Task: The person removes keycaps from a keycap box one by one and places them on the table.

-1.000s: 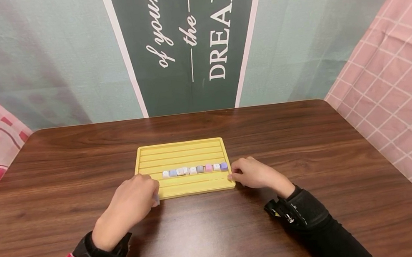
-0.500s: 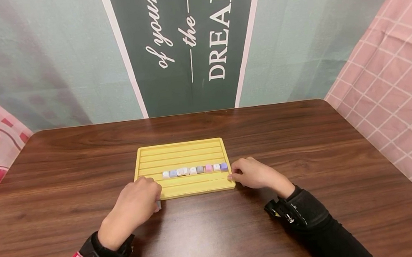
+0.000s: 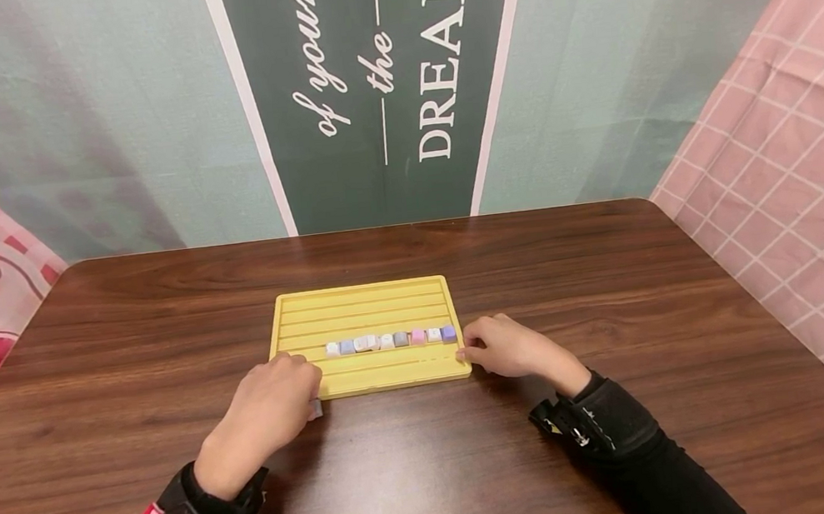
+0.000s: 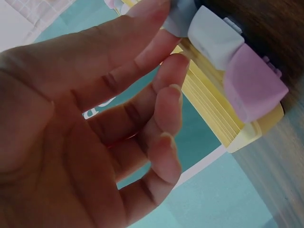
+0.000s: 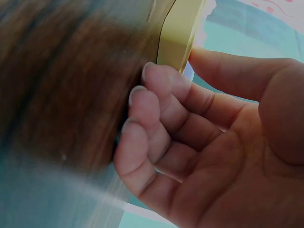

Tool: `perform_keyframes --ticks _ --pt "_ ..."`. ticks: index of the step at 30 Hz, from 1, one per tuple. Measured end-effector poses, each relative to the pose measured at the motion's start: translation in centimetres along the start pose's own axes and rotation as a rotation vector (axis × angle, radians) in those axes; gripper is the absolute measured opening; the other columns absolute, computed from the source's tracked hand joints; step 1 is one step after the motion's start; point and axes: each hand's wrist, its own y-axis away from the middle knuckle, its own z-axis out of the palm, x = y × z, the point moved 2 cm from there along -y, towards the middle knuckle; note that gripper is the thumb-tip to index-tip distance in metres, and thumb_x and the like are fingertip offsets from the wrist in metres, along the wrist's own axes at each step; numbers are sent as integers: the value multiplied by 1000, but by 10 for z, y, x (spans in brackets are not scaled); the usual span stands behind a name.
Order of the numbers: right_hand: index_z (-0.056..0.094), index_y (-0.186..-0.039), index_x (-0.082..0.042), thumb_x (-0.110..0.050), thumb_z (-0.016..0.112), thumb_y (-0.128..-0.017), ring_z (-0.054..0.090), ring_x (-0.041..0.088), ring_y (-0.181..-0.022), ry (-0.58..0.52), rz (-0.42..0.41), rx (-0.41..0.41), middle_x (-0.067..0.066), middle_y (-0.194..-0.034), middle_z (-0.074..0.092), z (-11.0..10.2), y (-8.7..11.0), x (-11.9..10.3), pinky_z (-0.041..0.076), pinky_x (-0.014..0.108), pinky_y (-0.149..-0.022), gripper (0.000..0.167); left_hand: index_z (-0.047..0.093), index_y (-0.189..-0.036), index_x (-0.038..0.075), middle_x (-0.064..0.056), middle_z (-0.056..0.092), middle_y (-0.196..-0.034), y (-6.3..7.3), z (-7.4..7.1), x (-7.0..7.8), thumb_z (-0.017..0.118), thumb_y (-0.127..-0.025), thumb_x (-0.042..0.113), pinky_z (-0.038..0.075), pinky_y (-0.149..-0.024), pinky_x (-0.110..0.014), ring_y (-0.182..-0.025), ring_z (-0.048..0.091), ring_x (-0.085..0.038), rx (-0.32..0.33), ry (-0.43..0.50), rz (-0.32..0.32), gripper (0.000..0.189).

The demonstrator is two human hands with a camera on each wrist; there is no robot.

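Note:
A ridged yellow tray (image 3: 364,374) lies on the table with a row of small keycaps (image 3: 401,339) in white, blue, grey, pink and purple along one groove. My left hand (image 3: 266,410) is at its front left corner. Thumb and index finger pinch a grey keycap (image 4: 182,18), which partly shows beneath the hand in the head view. Beside it, in the left wrist view, are a white keycap (image 4: 214,38) and a pink keycap (image 4: 254,84), lined up with it; the hand hides both from the head view. My right hand (image 3: 508,346) grips the tray's right edge near the front corner.
The brown wooden table (image 3: 435,472) extends around the tray on all sides. Behind it hangs a green cloth (image 3: 588,63) with lettering, and a pink checked cloth (image 3: 805,123) hangs at the right. Both wrists wear black straps (image 3: 610,416).
My left hand has shifted slightly right and toward the front with the grey keycap, then stayed nearly still. The right hand, the tray and the keycap row have not moved.

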Motion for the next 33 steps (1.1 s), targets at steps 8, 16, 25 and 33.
perform_keyframes --ticks 8,16,25,33 --pt "54 -65 -10 -16 59 -89 41 10 -48 -8 -7 0 -3 -55 43 0 1 0 34 25 -49 25 40 -50 14 2 40 -55 0 0 0 73 -62 -5 34 -45 -28 -54 38 -11 -3 -5 -1 40" --pt "54 -65 -10 -16 59 -89 41 10 -49 -4 -10 1 -3 -55 43 0 0 0 34 25 -49 25 40 -50 13 3 40 -55 0 0 0 73 -61 -5 34 -44 -28 -54 38 -12 -7 7 -17 40" --pt "55 -66 -10 -16 59 -89 40 10 -48 -7 -2 -1 -3 -55 43 0 0 0 33 25 -49 25 42 -50 13 2 41 -54 0 0 0 72 -63 -6 35 -44 -28 -53 39 -12 -6 -11 -19 38" --pt "55 -66 -10 -17 60 -89 41 10 -48 -6 17 -6 -2 -55 44 1 0 0 33 24 -48 25 47 -52 12 1 43 -55 0 0 1 74 -64 -5 36 -45 -29 -54 40 -12 -46 -7 -40 34"
